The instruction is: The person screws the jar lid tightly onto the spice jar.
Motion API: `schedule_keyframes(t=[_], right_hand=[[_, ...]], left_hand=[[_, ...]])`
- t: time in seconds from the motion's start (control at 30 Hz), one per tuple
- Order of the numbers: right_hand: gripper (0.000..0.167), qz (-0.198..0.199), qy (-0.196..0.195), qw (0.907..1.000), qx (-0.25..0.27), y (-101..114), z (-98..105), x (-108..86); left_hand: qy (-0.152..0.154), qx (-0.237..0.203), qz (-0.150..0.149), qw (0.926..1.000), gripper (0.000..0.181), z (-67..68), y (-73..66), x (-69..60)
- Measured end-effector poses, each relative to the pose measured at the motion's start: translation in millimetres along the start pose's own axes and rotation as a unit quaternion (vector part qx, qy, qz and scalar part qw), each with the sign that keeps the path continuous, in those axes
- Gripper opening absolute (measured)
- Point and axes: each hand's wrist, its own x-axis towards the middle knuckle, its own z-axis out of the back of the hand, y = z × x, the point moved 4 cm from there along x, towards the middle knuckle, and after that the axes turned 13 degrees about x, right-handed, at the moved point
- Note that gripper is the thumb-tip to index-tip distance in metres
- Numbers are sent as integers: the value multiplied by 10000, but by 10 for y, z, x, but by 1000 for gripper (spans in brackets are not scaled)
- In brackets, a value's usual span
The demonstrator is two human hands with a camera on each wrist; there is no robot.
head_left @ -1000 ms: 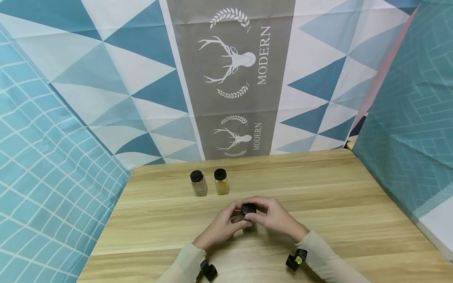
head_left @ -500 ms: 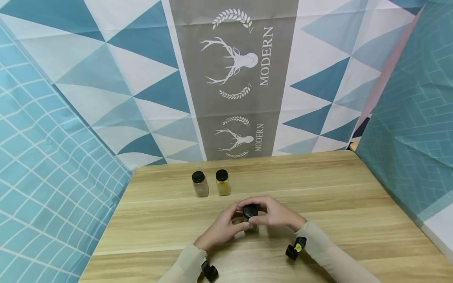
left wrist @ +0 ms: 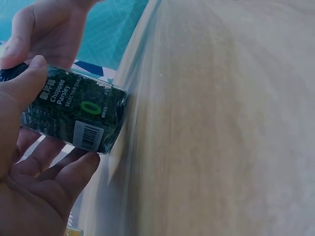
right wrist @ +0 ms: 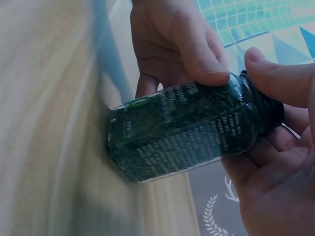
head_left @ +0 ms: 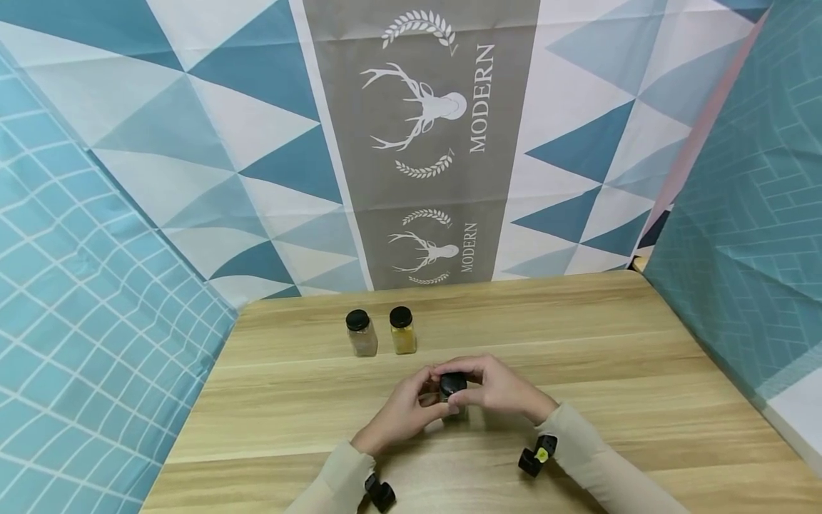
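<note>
A clear jar [left wrist: 74, 110] of green chopped parsley with a black cap [head_left: 454, 381] is between both hands, roughly upright. Its base is at or very close to the wooden tabletop. My left hand [head_left: 399, 412] grips the body of the jar from the left, thumb in front and fingers behind, as the left wrist view shows. On the other side, my right hand [head_left: 501, 389] holds the cap end, with its thumb [right wrist: 275, 81] and fingers curled round the cap. From the head view the hands hide much of the jar's body.
Two more black-capped jars stand farther back on the table [head_left: 578, 343]: one with pale brownish contents [head_left: 363, 339], one with yellow contents [head_left: 404, 338]. Patterned cloth [head_left: 276, 178] hangs behind the table, and blue cloths line its sides.
My right thumb and fingers have shifted slightly round the cap since a second ago. The left hand keeps its grip on the parsley jar, which stays about where it was.
</note>
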Motion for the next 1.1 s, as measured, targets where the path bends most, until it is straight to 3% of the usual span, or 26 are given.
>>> schedule_keyframes(t=[0.23, 0.6, 1.1], right_hand=[[50, -12, -471, 9989, 34, -69, -51, -45], [51, -94, -879, 9961, -32, -101, -81, -112], [49, -70, -972, 9949, 273, -113, -107, -134]], left_hand=[[-47, -106, -24, 9999, 37, 11, -2, -6], [-24, -202, -128, 9997, 36, 4, -24, 17], [-85, -319, -67, 9994, 37, -12, 6, 23]])
